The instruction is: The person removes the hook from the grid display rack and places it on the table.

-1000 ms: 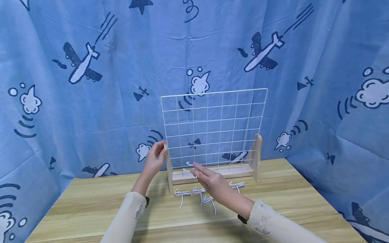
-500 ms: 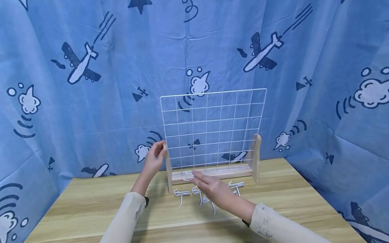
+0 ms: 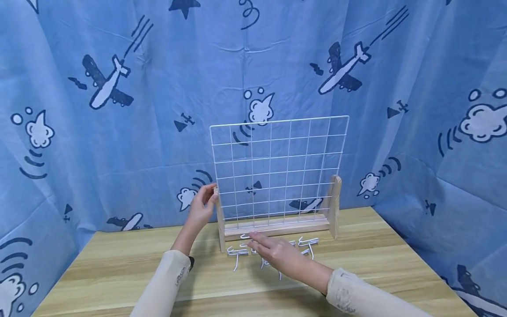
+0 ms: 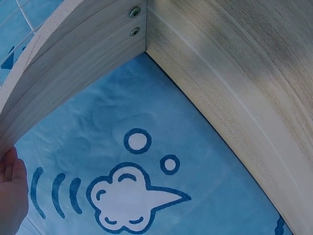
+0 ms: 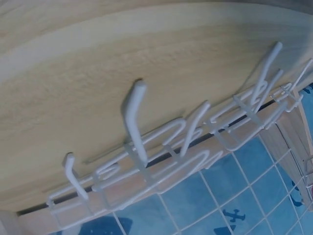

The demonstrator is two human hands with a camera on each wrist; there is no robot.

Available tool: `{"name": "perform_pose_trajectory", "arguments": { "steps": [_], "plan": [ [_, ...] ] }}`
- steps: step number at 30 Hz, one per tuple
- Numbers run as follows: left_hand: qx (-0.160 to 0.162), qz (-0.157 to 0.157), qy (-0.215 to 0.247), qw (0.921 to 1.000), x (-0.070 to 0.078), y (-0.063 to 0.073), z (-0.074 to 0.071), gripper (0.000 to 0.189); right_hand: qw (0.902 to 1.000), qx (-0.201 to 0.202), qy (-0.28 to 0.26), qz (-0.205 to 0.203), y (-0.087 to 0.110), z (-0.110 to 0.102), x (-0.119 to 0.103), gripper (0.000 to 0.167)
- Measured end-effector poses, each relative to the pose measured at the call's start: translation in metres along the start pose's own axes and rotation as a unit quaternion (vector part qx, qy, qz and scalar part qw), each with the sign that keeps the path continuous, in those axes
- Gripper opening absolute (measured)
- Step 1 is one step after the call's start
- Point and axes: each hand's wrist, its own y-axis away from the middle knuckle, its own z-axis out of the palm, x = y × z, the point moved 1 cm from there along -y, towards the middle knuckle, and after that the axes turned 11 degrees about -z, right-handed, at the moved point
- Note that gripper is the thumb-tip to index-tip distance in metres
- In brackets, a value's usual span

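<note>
A white wire grid panel [image 3: 270, 167] stands upright in a wooden stand. My left hand [image 3: 202, 207] grips the top of the stand's left upright [image 3: 220, 226]; fingertips of that hand [image 4: 13, 191] show at the board's edge in the left wrist view. Low in front of the stand, my right hand [image 3: 279, 254] pinches a white wire hook [image 3: 244, 237], its two bent prongs pointing left. Beneath and around this hand, several like hooks lie on the table, one at the left [image 3: 237, 252] and one at the right [image 3: 309, 241]. The hand partly covers others.
The light wooden table [image 3: 119, 273] carries the stand near its back edge. A crossbar [image 3: 309, 226] joins the left upright to the right upright [image 3: 334, 207]. Blue printed curtains [image 3: 158, 88] hang behind and at both sides.
My right hand has lowered with the hook, from before the grid's bottom rows to just above the hooks on the table. The left hand keeps its grip on the upright.
</note>
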Motion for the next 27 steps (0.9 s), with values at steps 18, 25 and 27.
{"name": "perform_pose_trajectory", "arguments": {
  "steps": [18,25,27],
  "plan": [
    [-0.003,-0.009,0.006,0.9999,0.0,-0.001,-0.001,0.035,0.9897,-0.142,-0.018,0.003,0.005,0.014,-0.013,0.036],
    [-0.003,-0.002,0.01,0.9999,0.0,0.0,0.0,0.034,0.9672,-0.245,-0.048,0.045,0.002,0.009,-0.018,0.04],
    [-0.002,-0.001,0.01,1.0,-0.001,0.0,0.001,0.034,0.9616,-0.264,-0.053,0.055,0.001,0.009,-0.018,0.042]
  ]
}}
